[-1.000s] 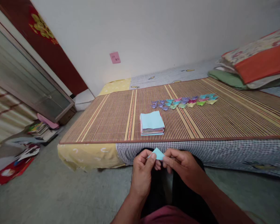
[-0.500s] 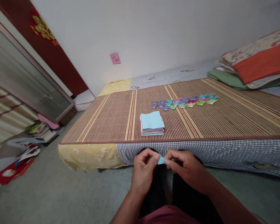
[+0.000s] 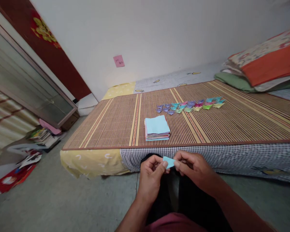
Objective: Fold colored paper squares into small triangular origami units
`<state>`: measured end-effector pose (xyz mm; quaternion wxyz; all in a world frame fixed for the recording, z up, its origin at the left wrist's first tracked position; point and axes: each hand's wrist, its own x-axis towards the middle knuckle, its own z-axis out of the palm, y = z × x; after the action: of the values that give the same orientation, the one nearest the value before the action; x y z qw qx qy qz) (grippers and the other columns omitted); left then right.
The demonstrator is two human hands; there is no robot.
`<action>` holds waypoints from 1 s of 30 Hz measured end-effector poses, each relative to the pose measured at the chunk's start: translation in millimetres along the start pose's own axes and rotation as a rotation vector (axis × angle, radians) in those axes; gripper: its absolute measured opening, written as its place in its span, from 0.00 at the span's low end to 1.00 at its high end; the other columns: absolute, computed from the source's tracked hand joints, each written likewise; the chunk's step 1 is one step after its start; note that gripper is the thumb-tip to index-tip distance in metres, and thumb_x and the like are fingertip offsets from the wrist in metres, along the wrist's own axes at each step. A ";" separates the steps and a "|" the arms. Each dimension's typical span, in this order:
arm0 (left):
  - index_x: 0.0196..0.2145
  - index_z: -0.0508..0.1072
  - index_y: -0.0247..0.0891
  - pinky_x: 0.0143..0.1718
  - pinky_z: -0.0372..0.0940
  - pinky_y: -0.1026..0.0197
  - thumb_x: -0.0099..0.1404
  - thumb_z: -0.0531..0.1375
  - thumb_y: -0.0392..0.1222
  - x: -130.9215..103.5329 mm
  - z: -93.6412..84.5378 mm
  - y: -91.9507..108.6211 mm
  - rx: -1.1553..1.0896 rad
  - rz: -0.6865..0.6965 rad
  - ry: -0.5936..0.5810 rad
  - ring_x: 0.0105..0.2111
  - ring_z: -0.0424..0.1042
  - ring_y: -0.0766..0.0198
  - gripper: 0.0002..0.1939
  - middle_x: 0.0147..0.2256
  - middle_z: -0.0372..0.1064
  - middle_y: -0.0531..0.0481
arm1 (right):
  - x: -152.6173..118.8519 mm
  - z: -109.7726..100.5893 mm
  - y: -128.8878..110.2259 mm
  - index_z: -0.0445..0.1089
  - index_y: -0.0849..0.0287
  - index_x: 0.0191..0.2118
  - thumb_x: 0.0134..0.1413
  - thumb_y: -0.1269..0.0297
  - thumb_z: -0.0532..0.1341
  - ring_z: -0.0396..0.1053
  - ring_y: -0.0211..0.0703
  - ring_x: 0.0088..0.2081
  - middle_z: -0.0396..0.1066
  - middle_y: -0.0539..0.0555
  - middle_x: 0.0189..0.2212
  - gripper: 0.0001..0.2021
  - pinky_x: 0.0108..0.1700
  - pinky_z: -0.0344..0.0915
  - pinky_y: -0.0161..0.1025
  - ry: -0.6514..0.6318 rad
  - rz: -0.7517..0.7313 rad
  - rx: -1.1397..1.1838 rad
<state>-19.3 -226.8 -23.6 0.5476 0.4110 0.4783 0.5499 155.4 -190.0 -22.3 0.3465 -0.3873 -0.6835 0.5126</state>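
A small light-blue folded paper (image 3: 168,162) is held up between my hands, in front of the bed's near edge. My left hand (image 3: 151,175) pinches its left end between thumb and fingers. At its right end, my right hand (image 3: 194,169) closes thumb and fingers on it. Beyond them on the mat lies a stack of square paper sheets (image 3: 157,125), with a light-blue sheet on top. Farther back and to the right, several small folded paper pieces (image 3: 190,104) in purple, blue, pink, green and yellow lie in rows.
A striped mat (image 3: 111,122) covers the bed. Folded bedding (image 3: 268,64) is piled at the back right. Books (image 3: 42,137) and papers lie on the floor at the left, near a glass-panelled cabinet (image 3: 31,71). My knees are under my hands.
The blue paper has risen slightly and more of it shows between my fingers. My right hand has shifted a little up and to the right.
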 end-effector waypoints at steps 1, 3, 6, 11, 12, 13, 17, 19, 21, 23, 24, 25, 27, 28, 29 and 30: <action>0.27 0.74 0.35 0.34 0.61 0.63 0.61 0.70 0.50 -0.6 0.6 0.8 0.008 0.011 0.005 0.28 0.67 0.65 0.16 0.25 0.71 0.52 | 0.3 1.5 -0.9 0.68 0.57 0.29 0.63 0.60 0.60 0.61 0.38 0.27 0.64 0.46 0.23 0.11 0.29 0.57 0.36 -0.009 -0.004 -0.003; 0.27 0.74 0.35 0.33 0.61 0.64 0.62 0.70 0.51 -1.9 1.6 1.3 0.022 0.032 0.010 0.27 0.66 0.65 0.17 0.24 0.70 0.52 | 0.8 5.2 -2.4 0.68 0.57 0.28 0.61 0.60 0.61 0.60 0.38 0.27 0.63 0.46 0.23 0.11 0.29 0.56 0.36 -0.011 -0.012 -0.006; 0.27 0.73 0.36 0.33 0.60 0.64 0.62 0.69 0.51 -2.7 2.9 0.3 0.032 0.052 0.012 0.27 0.65 0.65 0.17 0.24 0.69 0.53 | 1.0 9.4 -3.1 0.69 0.57 0.28 0.61 0.61 0.60 0.60 0.38 0.27 0.63 0.46 0.22 0.11 0.30 0.56 0.36 0.009 -0.015 0.012; 0.28 0.72 0.36 0.33 0.59 0.64 0.64 0.68 0.53 -0.8 2.4 -1.2 0.040 0.041 -0.029 0.28 0.62 0.65 0.18 0.26 0.67 0.53 | 0.0 7.9 -0.4 0.65 0.57 0.26 0.61 0.59 0.60 0.56 0.37 0.26 0.57 0.44 0.21 0.13 0.28 0.52 0.36 -0.020 0.004 0.003; 0.28 0.71 0.36 0.32 0.57 0.64 0.63 0.68 0.53 -0.6 1.8 -1.5 0.045 0.038 -0.032 0.28 0.61 0.66 0.18 0.25 0.65 0.54 | -0.2 7.1 0.2 0.63 0.57 0.26 0.61 0.60 0.60 0.55 0.37 0.26 0.56 0.44 0.22 0.13 0.28 0.52 0.36 -0.020 0.001 -0.008; 0.27 0.71 0.36 0.31 0.56 0.65 0.63 0.69 0.53 -0.5 1.0 -1.9 0.051 0.038 -0.030 0.27 0.59 0.67 0.19 0.25 0.63 0.55 | -0.4 6.4 0.7 0.62 0.57 0.25 0.61 0.60 0.60 0.54 0.37 0.26 0.55 0.44 0.22 0.13 0.28 0.52 0.36 -0.021 -0.001 -0.017; 0.26 0.69 0.36 0.28 0.53 0.65 0.65 0.67 0.54 -0.9 -1.3 -5.9 0.047 0.027 -0.011 0.25 0.55 0.68 0.20 0.23 0.60 0.56 | -1.1 3.7 2.0 0.64 0.57 0.26 0.61 0.59 0.59 0.57 0.37 0.25 0.58 0.45 0.21 0.14 0.28 0.54 0.36 -0.060 0.028 0.020; 0.27 0.70 0.36 0.28 0.54 0.65 0.65 0.67 0.54 -0.7 -1.1 -7.6 0.019 0.018 0.001 0.25 0.56 0.68 0.19 0.23 0.62 0.56 | -1.2 2.7 1.7 0.65 0.57 0.26 0.63 0.57 0.59 0.61 0.38 0.24 0.63 0.47 0.21 0.15 0.28 0.56 0.36 -0.065 0.040 0.070; 0.26 0.70 0.36 0.28 0.54 0.65 0.64 0.68 0.54 0.1 -0.1 -7.7 -0.001 0.021 0.013 0.24 0.57 0.68 0.19 0.23 0.63 0.56 | -0.8 2.7 0.7 0.67 0.57 0.26 0.63 0.55 0.59 0.62 0.38 0.24 0.65 0.48 0.22 0.16 0.29 0.58 0.36 -0.045 0.054 0.118; 0.25 0.70 0.36 0.27 0.55 0.65 0.62 0.69 0.54 1.2 0.8 -6.3 -0.008 0.002 0.003 0.23 0.58 0.69 0.20 0.21 0.64 0.56 | 0.1 3.9 -0.5 0.66 0.57 0.26 0.62 0.52 0.59 0.61 0.38 0.24 0.64 0.48 0.21 0.17 0.27 0.57 0.35 -0.009 0.082 0.164; 0.24 0.70 0.36 0.27 0.56 0.65 0.60 0.70 0.54 1.8 1.0 -5.4 -0.008 -0.023 -0.020 0.22 0.60 0.68 0.20 0.21 0.65 0.55 | 0.6 4.9 -0.9 0.66 0.57 0.26 0.62 0.51 0.60 0.60 0.38 0.23 0.63 0.47 0.20 0.18 0.26 0.57 0.35 0.015 0.094 0.182; 0.24 0.70 0.36 0.27 0.57 0.65 0.59 0.71 0.54 2.2 1.0 -4.6 -0.009 -0.050 -0.048 0.22 0.61 0.68 0.20 0.20 0.67 0.54 | 1.1 6.0 -1.0 0.65 0.56 0.25 0.61 0.50 0.60 0.59 0.38 0.23 0.62 0.47 0.20 0.18 0.26 0.56 0.35 0.040 0.098 0.194; 0.24 0.71 0.36 0.28 0.59 0.64 0.58 0.72 0.52 2.8 0.6 -4.0 -0.019 -0.074 -0.085 0.22 0.64 0.67 0.19 0.20 0.69 0.53 | 1.7 8.6 -0.3 0.63 0.56 0.24 0.61 0.49 0.60 0.58 0.37 0.22 0.60 0.46 0.18 0.19 0.26 0.55 0.35 0.075 0.087 0.199; 0.25 0.71 0.36 0.29 0.59 0.64 0.58 0.72 0.51 2.8 0.3 -4.3 -0.029 -0.063 -0.079 0.22 0.65 0.67 0.18 0.21 0.70 0.52 | 1.6 10.0 0.4 0.62 0.56 0.24 0.60 0.50 0.61 0.57 0.37 0.22 0.60 0.45 0.18 0.19 0.26 0.55 0.35 0.074 0.079 0.193; 0.25 0.72 0.36 0.30 0.60 0.65 0.59 0.71 0.50 2.7 0.1 -5.0 -0.041 -0.038 -0.052 0.23 0.65 0.67 0.18 0.21 0.70 0.53 | 1.3 11.4 1.4 0.62 0.56 0.23 0.60 0.51 0.62 0.57 0.37 0.22 0.60 0.45 0.18 0.19 0.26 0.55 0.35 0.055 0.075 0.182; 0.25 0.72 0.36 0.30 0.60 0.65 0.60 0.71 0.49 2.6 -0.1 -5.8 -0.055 -0.010 -0.017 0.24 0.66 0.67 0.17 0.22 0.70 0.53 | 0.9 12.9 2.3 0.62 0.56 0.24 0.59 0.52 0.63 0.57 0.36 0.23 0.60 0.45 0.18 0.19 0.27 0.54 0.35 0.027 0.075 0.171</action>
<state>-18.3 -224.6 -29.5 0.5656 0.3983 0.4603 0.5564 144.2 -194.4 -27.5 0.3680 -0.3884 -0.6175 0.5766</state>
